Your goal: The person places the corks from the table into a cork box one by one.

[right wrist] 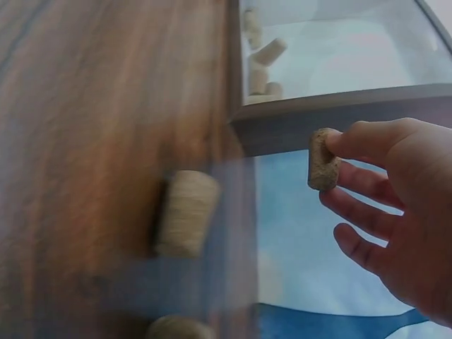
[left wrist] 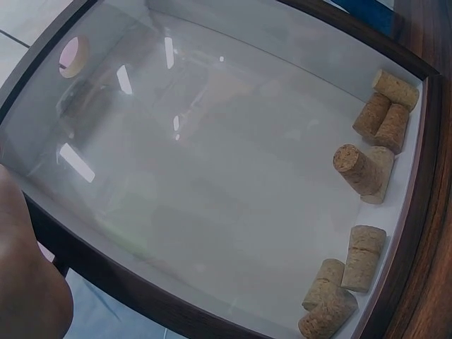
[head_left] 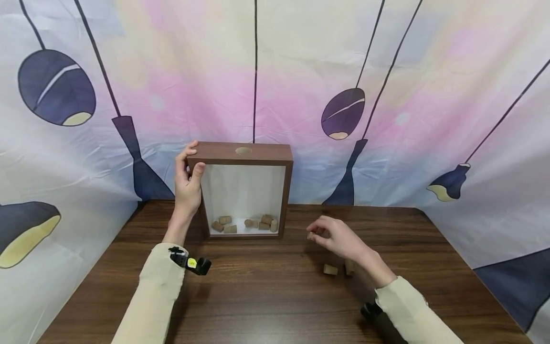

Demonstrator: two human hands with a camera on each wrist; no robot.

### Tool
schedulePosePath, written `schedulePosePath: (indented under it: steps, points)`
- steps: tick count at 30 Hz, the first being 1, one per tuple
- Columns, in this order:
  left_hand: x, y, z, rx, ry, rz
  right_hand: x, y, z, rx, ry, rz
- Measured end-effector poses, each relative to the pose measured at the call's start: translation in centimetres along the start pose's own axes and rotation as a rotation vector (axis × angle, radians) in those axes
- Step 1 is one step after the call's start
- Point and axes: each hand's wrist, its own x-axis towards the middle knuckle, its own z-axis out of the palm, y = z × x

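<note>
A brown wooden shadow box (head_left: 289, 191) with a clear front and a round hole (head_left: 243, 150) in its top stands upright on the table. My left hand (head_left: 187, 184) holds its upper left edge, thumb on the front and fingers at the top corner. Several corks (left wrist: 364, 258) lie along the bottom inside the box. To the right of it, my right hand (head_left: 339, 237) pinches a single cork (right wrist: 323, 161) between thumb and fingertips, raised over the table. Below that hand, a loose cork (head_left: 330, 270) and another cork (head_left: 349, 267) are on the table, the second partly covered by the wrist.
The dark wood table (head_left: 258, 296) reaches back to a hanging cloth (head_left: 275, 95) printed with lamps, close behind the box. Black wrist cameras sit on both sleeves, the left camera (head_left: 191, 262) beside the box's lower left.
</note>
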Motion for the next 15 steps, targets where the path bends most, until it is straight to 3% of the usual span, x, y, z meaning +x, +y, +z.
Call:
schedulePosePath:
  steps: [4,7,10,15]
  points:
    - [0.0,0.0,0.0,-0.002,-0.004,0.009,0.3,-0.7,-0.6,0.039,0.027,-0.012]
    - [0.1,-0.3,0.0,0.001,-0.007,0.02,0.2,-1.1,-0.6,0.073,-0.02,-0.015]
    - [0.1,-1.1,-0.2,0.003,-0.003,0.02,-0.5,-1.3,-0.3,0.192,-0.209,0.019]
    - [0.0,-2.7,-0.6,-0.01,0.002,0.006,-2.5,-0.8,0.8,0.509,-0.601,0.117]
